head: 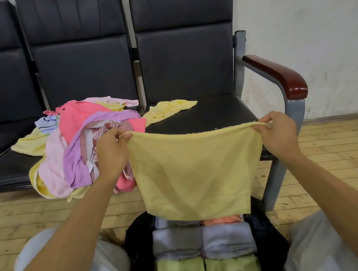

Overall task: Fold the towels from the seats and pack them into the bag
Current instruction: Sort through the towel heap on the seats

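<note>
A yellow towel [196, 173] hangs stretched in the air in front of the right seat. My left hand [112, 152] pinches its top left corner and my right hand [278, 134] pinches its top right corner. Below it, between my knees, a black bag [139, 245] stands open on the floor with folded grey, green and orange towels packed in rows. A heap of loose towels [79, 143], pink, purple, yellow and patterned, lies on the middle seat. One more yellow towel [168, 110] lies crumpled at the back of the right seat [215, 111].
A row of dark padded seats stands against a white wall. The right seat has a grey metal frame with a dark red armrest [280, 74]. The floor [341, 151] is light wooden boards. My knees in pale trousers flank the bag.
</note>
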The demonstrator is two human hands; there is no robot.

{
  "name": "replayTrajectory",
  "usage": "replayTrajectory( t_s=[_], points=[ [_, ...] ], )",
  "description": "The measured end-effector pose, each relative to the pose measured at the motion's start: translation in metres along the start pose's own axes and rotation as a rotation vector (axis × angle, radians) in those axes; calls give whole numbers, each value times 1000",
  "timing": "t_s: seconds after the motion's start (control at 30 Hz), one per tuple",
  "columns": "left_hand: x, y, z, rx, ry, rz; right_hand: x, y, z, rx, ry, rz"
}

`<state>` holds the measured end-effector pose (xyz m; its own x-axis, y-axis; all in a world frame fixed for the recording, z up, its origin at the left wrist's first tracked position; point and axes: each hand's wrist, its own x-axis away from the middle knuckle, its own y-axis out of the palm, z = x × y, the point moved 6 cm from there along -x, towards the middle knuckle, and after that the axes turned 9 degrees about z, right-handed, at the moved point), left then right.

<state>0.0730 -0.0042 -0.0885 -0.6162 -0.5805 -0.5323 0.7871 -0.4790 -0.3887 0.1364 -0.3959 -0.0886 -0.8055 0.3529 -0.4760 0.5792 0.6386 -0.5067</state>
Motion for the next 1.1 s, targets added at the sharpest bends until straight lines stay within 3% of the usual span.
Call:
replayTrajectory(
  t_s=[0.1, 0.37, 0.63, 0.93, 1.1],
  points=[
    [-10, 13, 0, 126, -107, -58, -9, 6, 3, -24, 39, -26],
    [-58, 65, 5, 276, -213, -150, -66, 36, -2, 43, -174, 39],
    [-97, 136, -17, 276, -259, -155, -109, 99, 10, 38, -68, 32],
    [-117, 164, -12, 157, -59, -62, -150, 127, 11, -142, -20, 182],
    [-96, 148, -17, 150, -49, -84, -138, 114, 23, -66, -54, 59]
  ],
)
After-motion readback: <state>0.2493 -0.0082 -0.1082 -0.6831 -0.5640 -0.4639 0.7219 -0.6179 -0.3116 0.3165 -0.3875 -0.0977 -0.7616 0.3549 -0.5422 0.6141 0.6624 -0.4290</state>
